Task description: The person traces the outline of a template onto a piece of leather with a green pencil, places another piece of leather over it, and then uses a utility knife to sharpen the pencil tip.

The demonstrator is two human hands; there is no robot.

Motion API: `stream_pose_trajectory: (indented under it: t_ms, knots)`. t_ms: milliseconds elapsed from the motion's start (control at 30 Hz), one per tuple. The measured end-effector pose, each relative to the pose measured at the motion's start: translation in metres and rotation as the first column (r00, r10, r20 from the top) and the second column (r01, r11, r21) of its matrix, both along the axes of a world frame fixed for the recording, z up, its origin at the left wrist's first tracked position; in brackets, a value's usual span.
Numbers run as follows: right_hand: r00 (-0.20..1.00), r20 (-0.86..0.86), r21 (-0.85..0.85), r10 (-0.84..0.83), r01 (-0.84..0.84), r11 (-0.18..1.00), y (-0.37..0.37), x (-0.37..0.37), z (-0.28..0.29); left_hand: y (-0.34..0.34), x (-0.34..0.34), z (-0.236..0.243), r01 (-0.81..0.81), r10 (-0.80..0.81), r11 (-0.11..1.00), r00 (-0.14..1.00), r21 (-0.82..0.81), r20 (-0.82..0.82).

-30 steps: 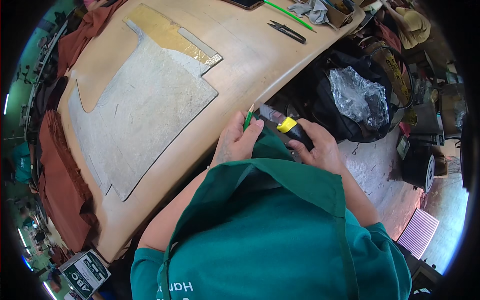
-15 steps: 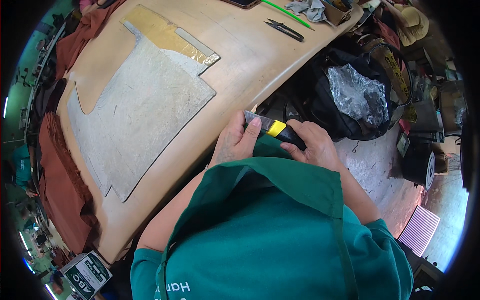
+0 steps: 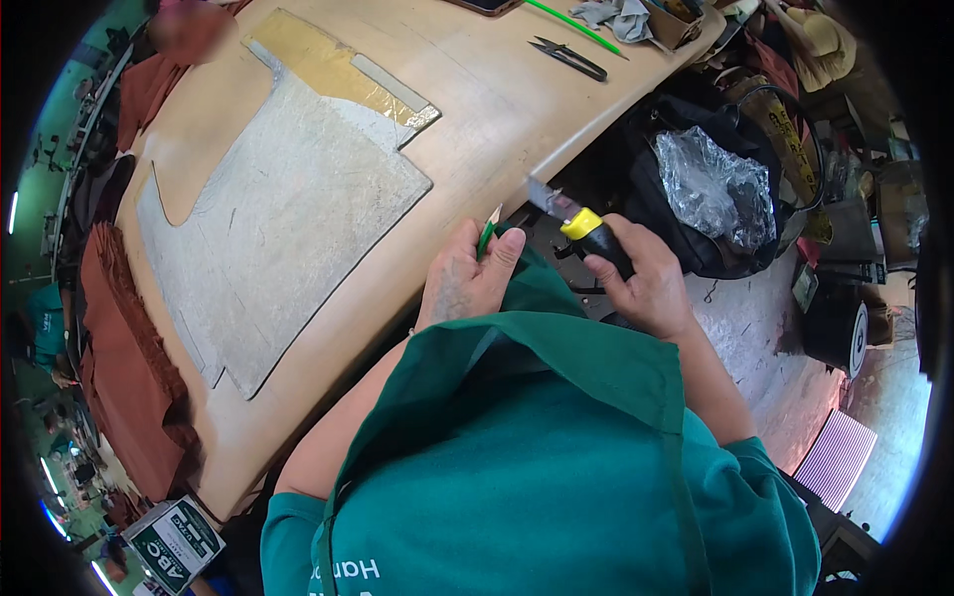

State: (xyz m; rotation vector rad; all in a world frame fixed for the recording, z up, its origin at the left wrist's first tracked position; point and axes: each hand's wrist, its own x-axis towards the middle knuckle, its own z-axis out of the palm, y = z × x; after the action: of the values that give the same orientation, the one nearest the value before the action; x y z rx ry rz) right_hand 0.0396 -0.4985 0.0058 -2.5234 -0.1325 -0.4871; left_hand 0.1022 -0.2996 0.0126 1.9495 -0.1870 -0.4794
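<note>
Between the thumb and fingers of my left hand (image 3: 467, 274) is a green pencil (image 3: 486, 238), its sharpened wooden tip pointing up and away from me. My right hand (image 3: 646, 275) is wrapped round a utility knife (image 3: 602, 243) with a black handle and a yellow collar. The knife's broad blade (image 3: 552, 202) sticks out toward the table edge, a little to the right of the pencil tip and apart from it. Both hands are in front of my green apron (image 3: 537, 348), near the table's edge.
On the tan table (image 3: 497, 119) lies a large grey pattern piece (image 3: 298, 209) with yellow tape. Thread snips (image 3: 568, 60) and another green pencil (image 3: 571, 27) lie farther off. Rust-brown fabric (image 3: 129, 368) hangs at left; a black bag (image 3: 646, 199) holding clear plastic (image 3: 715, 194) is at right.
My right hand has drawn the knife away to the right, off the pencil's tip, and the blade now stands apart. The pencil shows more clearly in my left hand, which has barely moved.
</note>
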Motion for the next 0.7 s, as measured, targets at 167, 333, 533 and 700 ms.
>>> stream_pose_trajectory:
  t_ms: [167,333,533,700]
  knots:
    - [0.993,-0.072,-0.013,0.094,-0.095,0.995,0.004,-0.004,-0.004,-0.001,-0.002,0.0,0.006,-0.008,0.99,1.0,-0.144,-0.008]
    - [0.99,-0.07,-0.048,0.119,-0.123,0.991,0.006,-0.005,-0.007,-0.001,-0.003,-0.005,0.05,-0.034,0.989,0.992,-0.138,0.118]
    - [0.994,-0.076,-0.076,0.083,-0.088,0.993,0.005,-0.006,-0.009,-0.004,-0.003,-0.005,-0.001,0.015,0.994,0.993,-0.113,0.118]
    - [1.0,-0.023,-0.053,-0.01,0.008,0.999,-0.005,-0.003,-0.018,-0.003,-0.004,-0.002,-0.022,0.029,0.998,0.993,-0.055,0.116]
